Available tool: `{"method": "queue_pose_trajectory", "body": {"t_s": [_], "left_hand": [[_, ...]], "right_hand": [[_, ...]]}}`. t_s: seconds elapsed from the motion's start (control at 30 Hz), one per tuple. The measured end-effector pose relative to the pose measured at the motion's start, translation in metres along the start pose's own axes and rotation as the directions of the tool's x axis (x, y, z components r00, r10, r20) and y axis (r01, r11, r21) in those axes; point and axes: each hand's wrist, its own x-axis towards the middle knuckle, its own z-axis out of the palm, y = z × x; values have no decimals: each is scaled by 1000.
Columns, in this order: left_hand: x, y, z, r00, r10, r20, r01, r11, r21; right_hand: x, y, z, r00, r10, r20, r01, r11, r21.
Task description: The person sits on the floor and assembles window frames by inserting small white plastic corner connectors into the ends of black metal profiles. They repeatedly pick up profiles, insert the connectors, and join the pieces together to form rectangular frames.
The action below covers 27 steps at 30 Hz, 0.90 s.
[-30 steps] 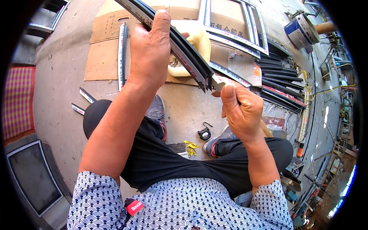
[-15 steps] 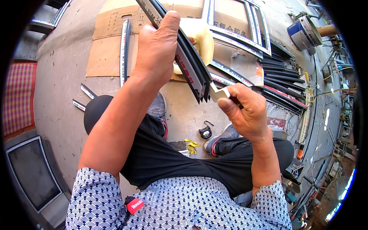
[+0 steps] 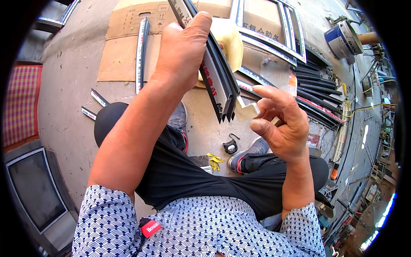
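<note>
Fitting the white piece [image 3: 246,111] into the bar [image 3: 222,81] seemed the step in hand: the left hand [image 3: 182,58] had its grip closed around the bar, while the right hand [image 3: 284,124] held its grip parted just beside the piece, which jutted from the bar's near end. Next, a firm, straight push was probably called for.
</note>
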Motion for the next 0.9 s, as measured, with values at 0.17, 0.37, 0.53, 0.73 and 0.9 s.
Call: {"method": "queue_pose_trajectory", "body": {"t_s": [0.17, 0.37, 0.53, 0.73, 0.9], "left_hand": [[1, -6, -2, 1000, 14, 27, -14, 1000, 27], [-1, -6, 1, 998, -55, -25, 56, 996, 69], [-3, -2, 5, 994, -97, -55, 101, 992, 76], [-2, -9, 6, 992, -121, -23, 122, 989, 81], [-3, -14, 7, 989, -140, -45, 143, 987, 74]], "right_hand": [[5, 16, 1, 950, -306, 54, 311, 931, -189], [3, 17, 15, 936, -352, 16, 344, 903, -259], [2, 19, 19, 933, -360, 4, 343, 882, -322], [3, 16, 24, 952, -294, -85, 246, 901, -356], [2, 18, 27, 957, -272, -99, 215, 898, -384]]}}
